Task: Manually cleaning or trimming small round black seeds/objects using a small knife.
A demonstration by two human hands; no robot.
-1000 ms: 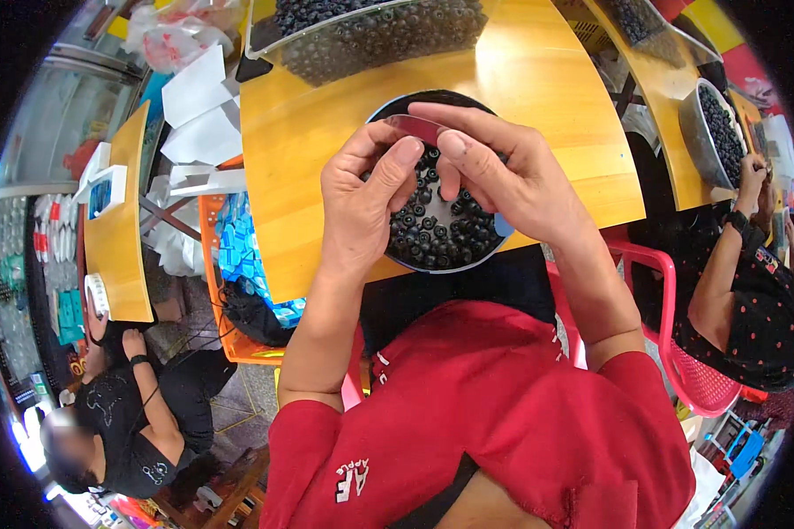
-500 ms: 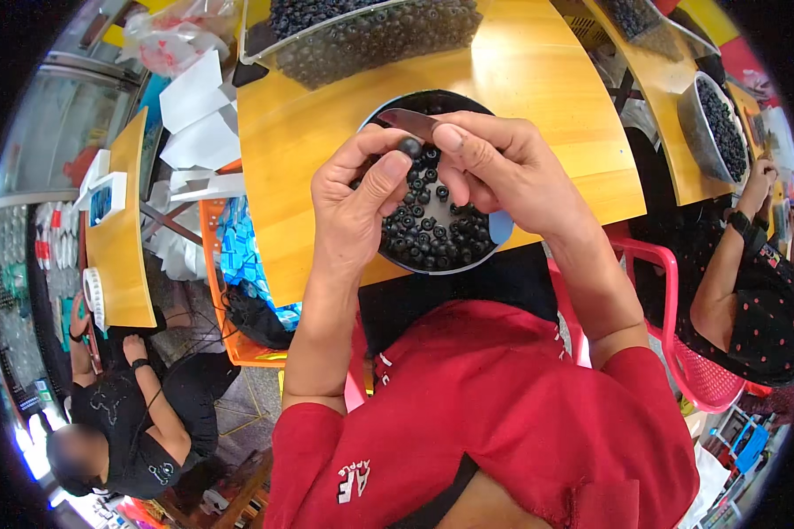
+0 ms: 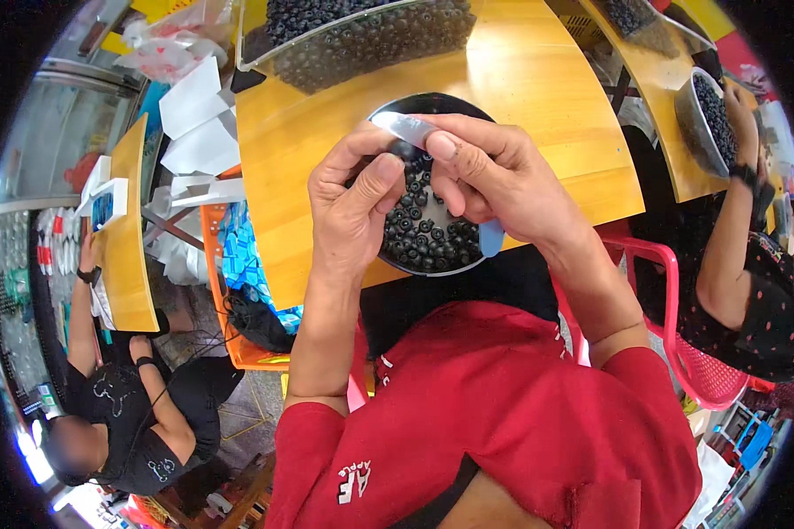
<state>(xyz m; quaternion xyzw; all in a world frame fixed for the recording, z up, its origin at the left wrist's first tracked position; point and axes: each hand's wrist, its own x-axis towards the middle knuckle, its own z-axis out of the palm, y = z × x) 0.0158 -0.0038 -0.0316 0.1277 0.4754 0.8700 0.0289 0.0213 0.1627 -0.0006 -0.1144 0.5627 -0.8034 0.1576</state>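
Over a round dark bowl (image 3: 461, 103) at the table's near edge, both hands are close together. A dark round blueberry (image 3: 403, 150) sits between the thumb and fingers of my left hand (image 3: 351, 181), mostly hidden behind the thumb. My right hand (image 3: 503, 172) is closed on a small knife (image 3: 406, 129); its shiny blade points left, just above the berry, and the end of its blue handle shows below the palm. Several loose blueberries (image 3: 428, 242) lie in the bowl, partly covered by my hands.
A clear bin (image 3: 362, 53) full of blueberries stands at the table's far side. To the left is an orange crate (image 3: 213, 264) with blue packets. One co-worker sits at the left; another, at the right, reaches to a grey bowl (image 3: 701, 123) of berries beside a pink chair (image 3: 670, 300).
The knife blade has turned and now catches the light, and more of its handle shows. The berry has sunk behind my left thumb. The right co-worker's hand has moved to the grey bowl.
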